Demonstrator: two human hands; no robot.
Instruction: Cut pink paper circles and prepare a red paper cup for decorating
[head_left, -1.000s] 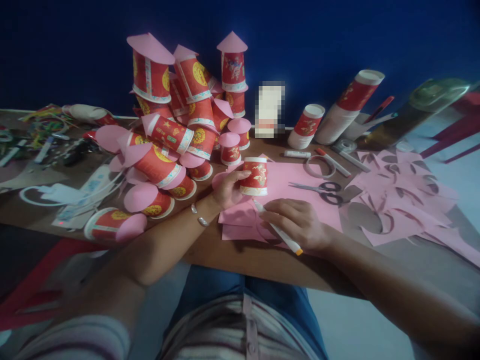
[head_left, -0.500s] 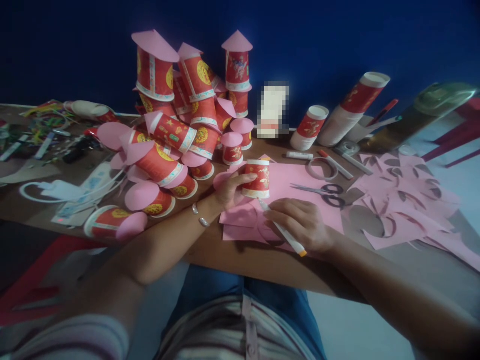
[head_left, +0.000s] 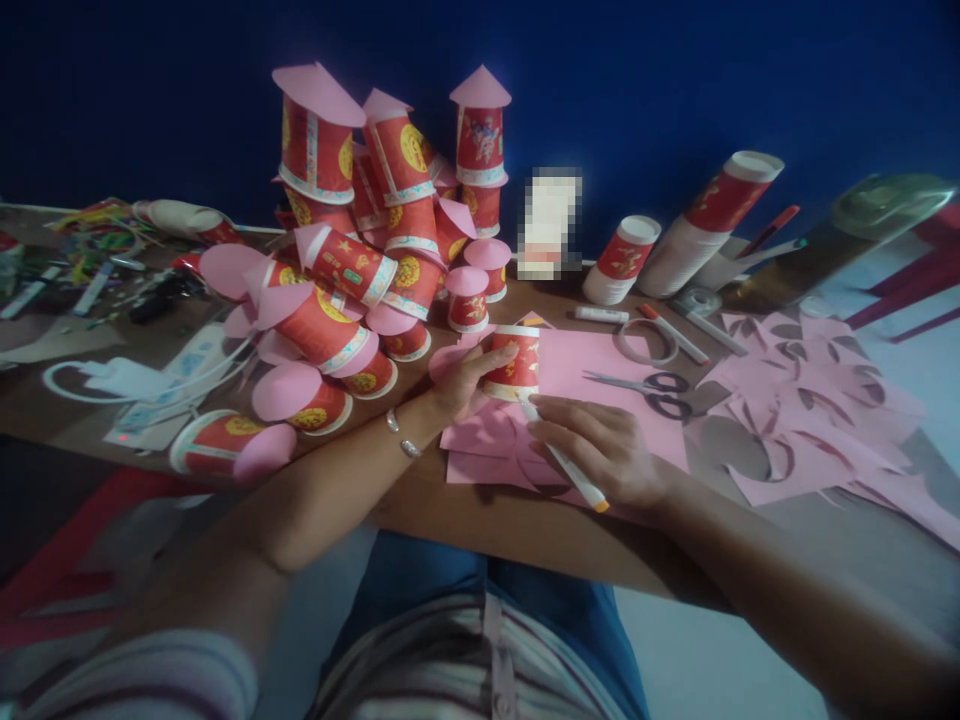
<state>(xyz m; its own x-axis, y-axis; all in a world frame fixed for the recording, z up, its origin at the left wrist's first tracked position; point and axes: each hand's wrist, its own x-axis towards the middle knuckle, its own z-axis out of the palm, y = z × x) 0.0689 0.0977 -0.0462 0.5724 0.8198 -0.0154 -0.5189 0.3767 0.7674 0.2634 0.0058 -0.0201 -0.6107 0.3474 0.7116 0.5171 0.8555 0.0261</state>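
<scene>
My left hand [head_left: 466, 380] is closed around a red paper cup [head_left: 517, 362] with white bands at top and bottom and a gold pattern. My right hand [head_left: 596, 440] grips a white marker [head_left: 574, 472] with an orange end. The marker's tip meets the cup's lower rim, though whether it touches cannot be made out. Beneath both hands lie sheets of pink paper [head_left: 566, 350], the lower one bearing a drawn or cut curve. Scissors [head_left: 637, 385] with dark handles rest on the paper, right of the cup.
Red cups with pink paper cones [head_left: 315, 325] are piled to the left. A power strip [head_left: 161, 400] lies beside them. Pink paper scraps [head_left: 810, 400] cover the right side. Behind stand a stack of cups [head_left: 697, 235], a tape roll [head_left: 646, 340] and a blue wall [head_left: 637, 90].
The whole view has shifted slightly. Both hands keep their grip on the cup and the marker, and the marker's tip stays at the cup's lower rim.
</scene>
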